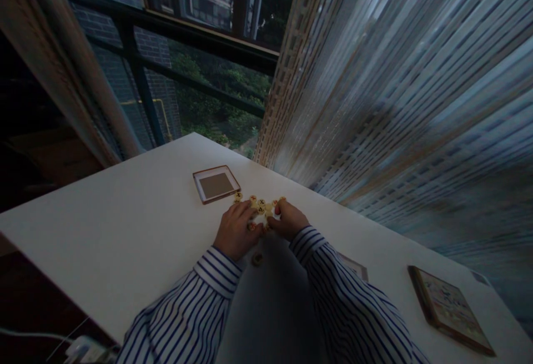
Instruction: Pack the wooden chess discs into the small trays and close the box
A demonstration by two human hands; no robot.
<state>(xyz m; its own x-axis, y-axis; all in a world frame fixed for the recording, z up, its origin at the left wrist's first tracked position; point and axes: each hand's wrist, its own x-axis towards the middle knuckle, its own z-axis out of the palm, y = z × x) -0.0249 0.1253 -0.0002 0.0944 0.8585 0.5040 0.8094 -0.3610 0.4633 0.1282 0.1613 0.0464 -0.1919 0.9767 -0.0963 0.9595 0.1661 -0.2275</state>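
Observation:
Several round, pale Chinese chess pieces [261, 203] with red and dark characters lie in a loose cluster on the white table. My left hand [238, 229] rests at the cluster's left side, its fingers stretched over the pieces and its thumb apart. On the other side, my right hand [290, 220] has its fingers curled in, with the thumb against pieces at the cluster's edge. Whatever lies inside those curled fingers is hidden. One more chess piece [257, 258] lies in shadow, nearer to me, between my striped sleeves.
Beyond my left hand stands a shallow open box [200, 187] with a grey-brown bottom. A pale flat object [355, 267] shows partly behind my right sleeve. Farther right lies a flat box or book [453, 308] with a patterned cover. Curtains [375, 86] hang along the table's far right edge.

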